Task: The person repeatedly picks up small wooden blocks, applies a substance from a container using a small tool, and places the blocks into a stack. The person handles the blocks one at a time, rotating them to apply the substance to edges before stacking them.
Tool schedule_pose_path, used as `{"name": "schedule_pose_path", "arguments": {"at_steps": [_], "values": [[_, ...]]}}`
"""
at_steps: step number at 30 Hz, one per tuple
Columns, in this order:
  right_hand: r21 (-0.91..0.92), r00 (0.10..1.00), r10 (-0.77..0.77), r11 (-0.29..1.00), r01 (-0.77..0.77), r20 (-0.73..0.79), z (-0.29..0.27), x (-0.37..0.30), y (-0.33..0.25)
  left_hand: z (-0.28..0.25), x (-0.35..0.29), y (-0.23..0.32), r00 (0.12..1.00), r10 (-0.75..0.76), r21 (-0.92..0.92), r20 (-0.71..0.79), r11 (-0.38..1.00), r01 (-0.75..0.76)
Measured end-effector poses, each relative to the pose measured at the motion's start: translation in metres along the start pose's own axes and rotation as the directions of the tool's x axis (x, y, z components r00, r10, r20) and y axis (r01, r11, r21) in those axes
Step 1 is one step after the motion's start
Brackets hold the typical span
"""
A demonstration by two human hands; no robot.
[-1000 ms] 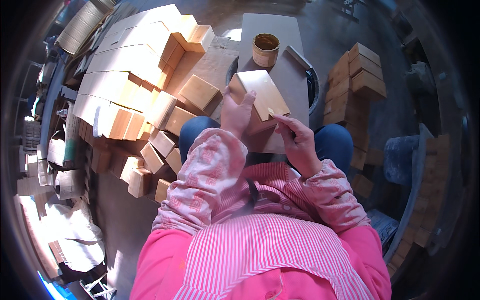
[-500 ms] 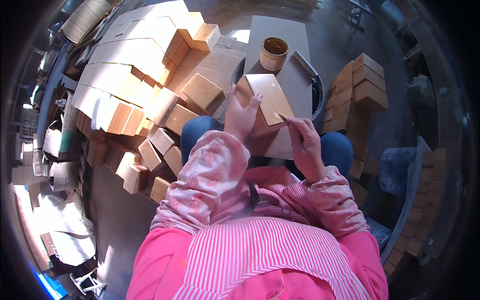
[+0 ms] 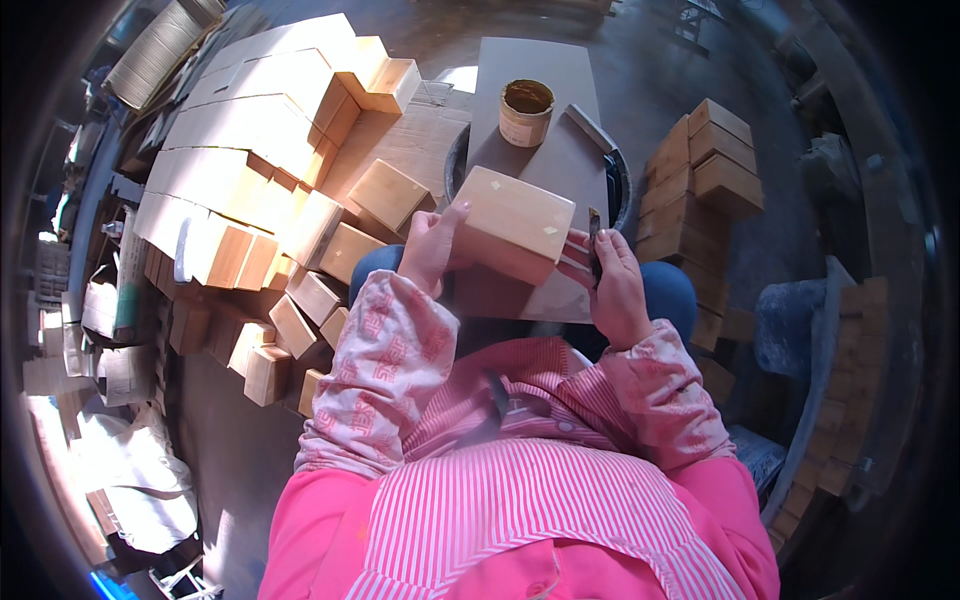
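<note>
A pale wooden box is held over my lap, its light top face marked with small pale diamond patches. My left hand grips its left end, thumb on the upper edge. My right hand is closed on a thin dark flat tool, which stands upright between thumb and fingers. Some of its fingers reach toward the box's right end; whether they bear its weight I cannot tell. Just beyond the box, an open tin with brown-stained insides stands on a grey board.
Stacked wooden boxes fill the left, with several loose ones nearer me. More boxes stand at the right. A dark strip lies along the board's right edge, above a round tub. A blue plastic container sits farther right.
The box has turned from pointing away from me to lying more crosswise. My right hand has drawn the tool off its top face and turned it upright.
</note>
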State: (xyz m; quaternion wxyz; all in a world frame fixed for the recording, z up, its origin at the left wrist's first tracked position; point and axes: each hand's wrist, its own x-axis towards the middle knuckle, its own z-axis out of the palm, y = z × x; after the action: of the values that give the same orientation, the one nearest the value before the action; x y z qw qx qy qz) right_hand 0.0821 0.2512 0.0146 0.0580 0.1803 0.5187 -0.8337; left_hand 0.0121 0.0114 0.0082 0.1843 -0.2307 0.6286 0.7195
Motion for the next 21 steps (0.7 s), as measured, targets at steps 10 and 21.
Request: {"name": "schedule_pose_path", "arguments": {"at_steps": [10, 21], "values": [[-0.037, 0.993, -0.085, 0.995, 0.088, 0.078, -0.006, 0.031, -0.019, -0.004, -0.044, -0.014, 0.962, -0.145, -0.195, 0.230, 0.962, 0.191], [-0.017, 0.990, -0.138, 0.990, 0.137, -0.020, -0.012, 0.023, -0.009, 0.011, -0.056, -0.029, 0.973, 0.029, -0.332, 0.228, 0.942, 0.050]]}}
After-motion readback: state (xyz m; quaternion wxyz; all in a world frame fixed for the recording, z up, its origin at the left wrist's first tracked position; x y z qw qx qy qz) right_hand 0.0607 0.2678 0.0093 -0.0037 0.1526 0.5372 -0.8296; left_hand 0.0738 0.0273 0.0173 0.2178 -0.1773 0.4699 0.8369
